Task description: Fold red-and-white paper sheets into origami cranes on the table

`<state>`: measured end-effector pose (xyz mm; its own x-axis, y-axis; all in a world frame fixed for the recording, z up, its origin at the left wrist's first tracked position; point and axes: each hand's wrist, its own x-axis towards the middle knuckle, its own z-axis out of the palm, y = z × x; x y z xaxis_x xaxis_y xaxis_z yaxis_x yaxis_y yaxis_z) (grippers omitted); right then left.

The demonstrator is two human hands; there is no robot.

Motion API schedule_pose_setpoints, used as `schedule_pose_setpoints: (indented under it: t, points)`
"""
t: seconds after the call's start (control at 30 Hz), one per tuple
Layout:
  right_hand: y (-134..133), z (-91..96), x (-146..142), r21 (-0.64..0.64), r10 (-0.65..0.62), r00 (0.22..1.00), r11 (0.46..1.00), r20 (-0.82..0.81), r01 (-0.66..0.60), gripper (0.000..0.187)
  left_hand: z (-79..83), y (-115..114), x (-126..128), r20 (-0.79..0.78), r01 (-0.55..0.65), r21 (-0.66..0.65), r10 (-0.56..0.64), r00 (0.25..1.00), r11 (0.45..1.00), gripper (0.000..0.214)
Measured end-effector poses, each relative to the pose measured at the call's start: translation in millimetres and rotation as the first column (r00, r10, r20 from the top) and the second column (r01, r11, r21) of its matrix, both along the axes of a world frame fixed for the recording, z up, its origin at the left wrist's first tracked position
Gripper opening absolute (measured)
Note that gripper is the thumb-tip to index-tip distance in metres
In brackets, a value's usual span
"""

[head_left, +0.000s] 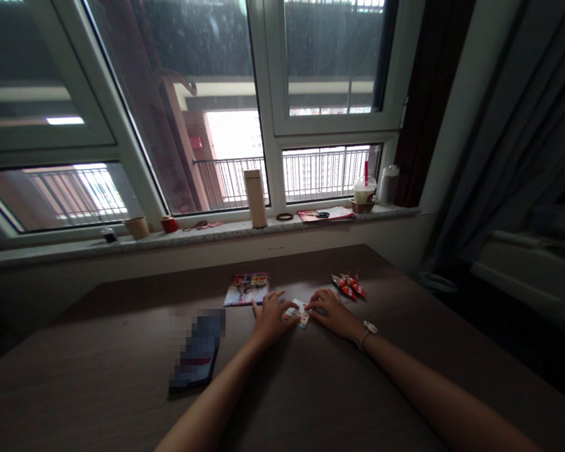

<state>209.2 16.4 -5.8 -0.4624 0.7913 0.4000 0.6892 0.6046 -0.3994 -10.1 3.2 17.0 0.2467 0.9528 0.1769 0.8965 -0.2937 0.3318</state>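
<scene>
A small piece of folded paper point(300, 312), white with coloured print, lies on the table between my hands. My left hand point(270, 319) holds its left edge with thumb and fingertips, the other fingers spread towards the back. At the opposite edge, my right hand point(332, 312) has its fingertips closed on the paper. A bracelet or watch circles the right wrist. Behind the left hand lies a stack of glossy printed sheets point(239, 292). Several red and white folded paper figures, crane-like in shape point(349, 286), sit beyond the right hand. The fine creases are too small to make out.
A dark phone point(200, 355), partly pixelated, rests left of my left forearm on the brown table point(122, 339). Along the windowsill stand a tan flask point(255, 199), a paper cup point(136, 228), scissors point(322, 215) on papers, a drink cup point(364, 188) and a grey bottle point(388, 186).
</scene>
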Motion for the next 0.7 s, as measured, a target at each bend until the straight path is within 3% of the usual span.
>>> schedule_pose_setpoints:
  t: [0.13, 0.4, 0.7]
  points:
    - [-1.2, 3.7, -6.7, 0.017, -0.064, 0.997, 0.998, 0.047, 0.063, 0.026, 0.0, 1.9, -0.9, -0.067, -0.021, -0.023, 0.02, 0.998, 1.0, 0.044]
    - [-3.5, 1.8, -16.4, -0.05, -0.127, 0.964, 0.988, 0.235, 0.143, 0.039, 0.4, -0.3, -3.7, -0.192, 0.0, 0.05, 0.01, 0.981, 0.999, 0.046]
    - [-7.4, 10.2, -17.7, -0.101, -0.162, 0.952, 0.976, 0.261, 0.193, 0.04, 3.9, -4.2, -2.8, -0.232, -0.024, 0.023, 0.029, 0.972, 0.999, 0.048]
